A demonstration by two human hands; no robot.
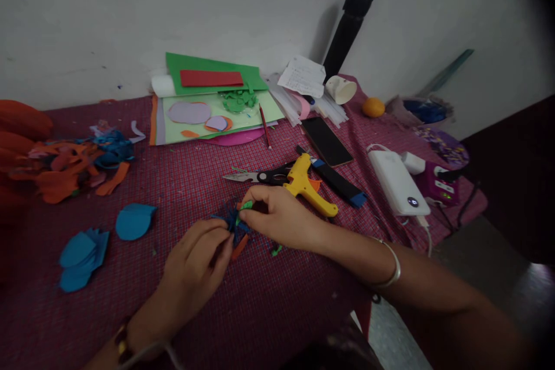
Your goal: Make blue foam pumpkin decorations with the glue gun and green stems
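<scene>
Both of my hands meet low over the cloth-covered table. My left hand (pixel 195 260) is closed, its fingertips pinching the edge of a small blue fringed piece (pixel 232 218) that looks like cut craft foam. A small green cut piece (pixel 246 206) is pinched between the thumb and forefinger of my right hand (pixel 280 217), right against the blue fringe. Orange strips (pixel 240 247) show beside the blue piece, partly covered by my fingers. Just beyond my right hand lie a yellow glue gun (pixel 303 182) and scissors (pixel 255 176) with black handles.
Blue petal shapes (pixel 84 257) and a heap of orange and blue scraps (pixel 65 165) lie to the left. Coloured sheets (pixel 217 84) lean at the wall. Toward the right are a phone (pixel 327 141), a blue-and-black cutter (pixel 340 182), a white power bank (pixel 396 182) and a paper cup (pixel 342 91).
</scene>
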